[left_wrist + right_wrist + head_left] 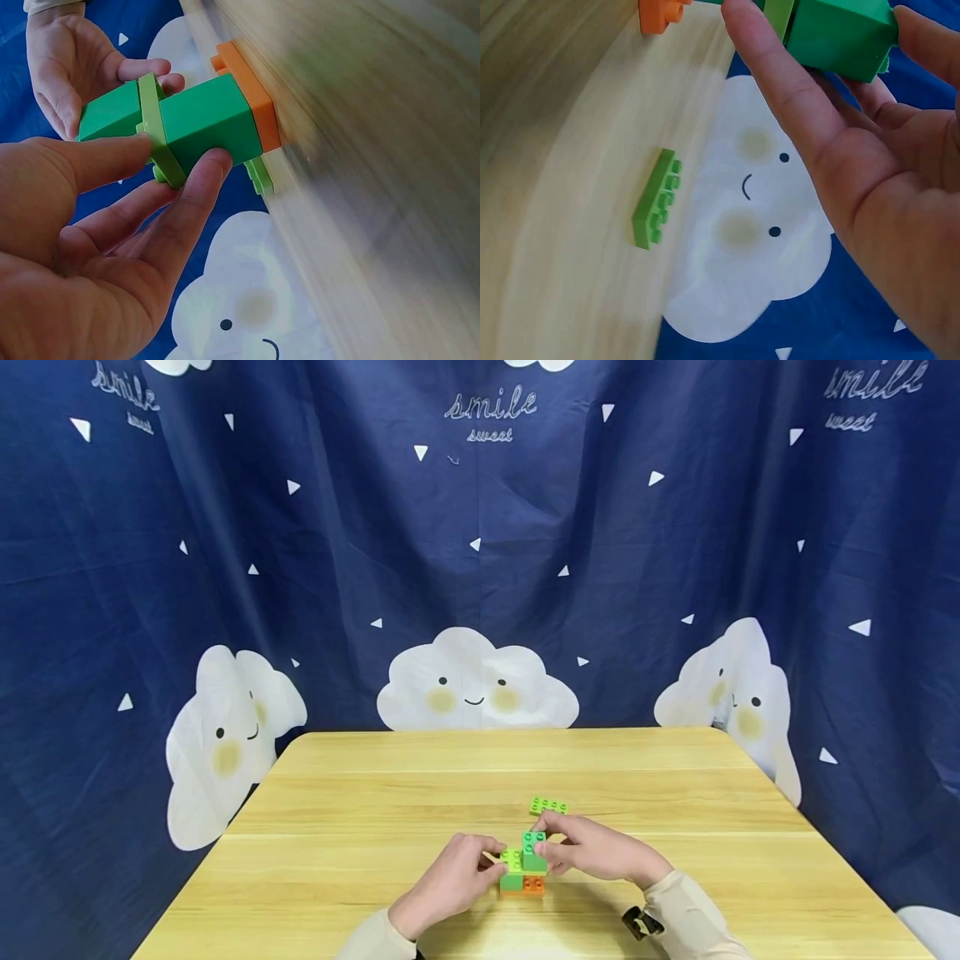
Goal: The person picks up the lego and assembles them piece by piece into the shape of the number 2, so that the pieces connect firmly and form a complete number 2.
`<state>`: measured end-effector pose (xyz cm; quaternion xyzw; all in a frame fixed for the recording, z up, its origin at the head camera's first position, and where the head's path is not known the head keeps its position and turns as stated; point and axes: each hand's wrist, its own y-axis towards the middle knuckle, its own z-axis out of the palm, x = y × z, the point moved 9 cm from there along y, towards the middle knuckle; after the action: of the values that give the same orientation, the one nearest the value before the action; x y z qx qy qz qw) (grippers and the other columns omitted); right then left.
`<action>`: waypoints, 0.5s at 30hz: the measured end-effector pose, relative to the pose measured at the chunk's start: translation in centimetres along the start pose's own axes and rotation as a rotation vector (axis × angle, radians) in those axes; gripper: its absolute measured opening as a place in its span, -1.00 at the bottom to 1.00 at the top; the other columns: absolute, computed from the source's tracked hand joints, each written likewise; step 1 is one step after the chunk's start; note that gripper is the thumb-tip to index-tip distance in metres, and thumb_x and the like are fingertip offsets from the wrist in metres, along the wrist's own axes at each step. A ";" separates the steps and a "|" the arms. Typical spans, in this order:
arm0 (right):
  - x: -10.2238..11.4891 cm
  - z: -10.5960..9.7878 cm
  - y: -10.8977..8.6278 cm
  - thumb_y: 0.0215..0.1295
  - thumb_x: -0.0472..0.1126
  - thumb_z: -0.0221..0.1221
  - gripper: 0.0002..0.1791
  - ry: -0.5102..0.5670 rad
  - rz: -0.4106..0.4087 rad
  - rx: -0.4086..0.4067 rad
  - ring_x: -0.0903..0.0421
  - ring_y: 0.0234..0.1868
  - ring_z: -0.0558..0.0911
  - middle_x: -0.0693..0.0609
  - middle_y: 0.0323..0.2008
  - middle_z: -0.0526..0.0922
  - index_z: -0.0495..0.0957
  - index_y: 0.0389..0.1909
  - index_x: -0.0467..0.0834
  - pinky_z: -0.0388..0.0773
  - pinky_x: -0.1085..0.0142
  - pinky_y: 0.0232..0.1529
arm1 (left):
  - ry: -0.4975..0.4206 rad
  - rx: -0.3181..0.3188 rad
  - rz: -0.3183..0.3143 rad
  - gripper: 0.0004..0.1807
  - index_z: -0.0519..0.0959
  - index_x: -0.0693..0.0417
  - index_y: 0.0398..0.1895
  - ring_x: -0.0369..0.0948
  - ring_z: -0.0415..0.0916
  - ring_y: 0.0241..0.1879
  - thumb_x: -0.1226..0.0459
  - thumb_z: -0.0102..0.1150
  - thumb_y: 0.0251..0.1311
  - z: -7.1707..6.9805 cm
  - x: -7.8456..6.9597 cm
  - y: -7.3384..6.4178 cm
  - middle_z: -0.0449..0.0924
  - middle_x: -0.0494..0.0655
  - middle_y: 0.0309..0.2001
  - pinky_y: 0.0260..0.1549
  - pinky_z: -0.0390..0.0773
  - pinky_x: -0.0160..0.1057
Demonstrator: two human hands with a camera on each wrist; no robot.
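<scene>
A small stack of toy building bricks stands on the table. At its bottom lies an orange base brick (533, 885), with a green block (210, 120) on its left half. Across that block sits a flat lime brick (160, 127). My left hand (459, 878) pinches the stack from the left, thumb at the lime brick and a fingertip against the lower green block. On the right end of the lime brick is an upper green block (534, 859), and my right hand (596, 850) grips it between thumb and fingers.
Behind the stack a loose lime brick (657, 201) with studs lies on the wooden table (360, 802). A dark blue curtain (337, 552) with white smiling clouds hangs beyond the table's far edge. The right wrist wears a black band (642, 923).
</scene>
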<state>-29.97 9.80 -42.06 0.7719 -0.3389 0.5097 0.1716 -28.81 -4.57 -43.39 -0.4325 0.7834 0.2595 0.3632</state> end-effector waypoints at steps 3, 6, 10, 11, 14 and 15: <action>-0.4 0.1 0.0 0.60 -0.12 0.06 -0.74 0.063 0.004 0.016 -0.20 -0.04 0.70 -0.13 -0.03 0.59 0.44 0.07 -0.24 0.72 0.03 0.00 | 0.000 0.001 0.002 -0.69 0.65 0.37 0.07 -0.28 0.72 -0.29 0.35 0.29 0.35 0.0 0.0 0.0 0.75 0.14 -0.06 -0.34 0.69 -0.41; -0.7 0.1 -0.1 0.59 -0.12 0.08 -0.70 0.114 0.007 0.026 -0.22 -0.05 0.68 -0.14 -0.05 0.57 0.41 0.12 -0.25 0.71 0.00 0.02 | 0.006 0.002 0.002 -0.70 0.65 0.36 0.07 -0.26 0.73 -0.29 0.35 0.30 0.35 0.0 -0.1 0.0 0.75 0.13 -0.07 -0.34 0.69 -0.40; -0.7 0.1 -0.1 0.57 -0.12 0.10 -0.68 0.150 -0.009 0.027 -0.19 -0.12 0.66 -0.17 -0.02 0.41 0.34 0.14 -0.24 0.71 -0.03 0.01 | 0.010 -0.001 0.007 -0.69 0.65 0.37 0.07 -0.28 0.72 -0.29 0.35 0.29 0.35 0.0 -0.1 0.0 0.75 0.14 -0.07 -0.34 0.69 -0.41; -0.6 0.1 0.0 0.57 -0.12 0.11 -0.68 0.153 -0.012 0.027 -0.19 -0.13 0.66 -0.18 -0.02 0.37 0.33 0.13 -0.24 0.71 -0.04 0.01 | 0.011 -0.001 0.009 -0.69 0.65 0.38 0.07 -0.28 0.72 -0.30 0.35 0.29 0.34 0.0 -0.1 0.0 0.75 0.14 -0.07 -0.35 0.69 -0.41; -0.6 0.1 0.0 0.57 -0.13 0.11 -0.68 0.153 -0.014 0.024 -0.20 -0.12 0.66 -0.19 -0.02 0.35 0.31 0.11 -0.24 0.71 -0.03 0.01 | 0.013 -0.001 0.010 -0.69 0.65 0.39 0.07 -0.29 0.72 -0.30 0.36 0.29 0.35 0.0 -0.1 0.0 0.75 0.15 -0.07 -0.34 0.69 -0.42; -0.6 0.0 0.0 0.57 -0.13 0.11 -0.68 0.150 -0.012 0.022 -0.22 -0.12 0.66 -0.19 -0.02 0.36 0.32 0.10 -0.24 0.71 -0.02 0.01 | 0.014 -0.001 0.011 -0.69 0.65 0.39 0.06 -0.29 0.72 -0.30 0.36 0.29 0.35 0.0 -0.1 0.0 0.75 0.15 -0.07 -0.34 0.69 -0.42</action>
<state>-30.08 10.03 -42.65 0.7354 -0.3147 0.5689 0.1912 -28.78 -4.55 -43.33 -0.4300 0.7883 0.2588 0.3560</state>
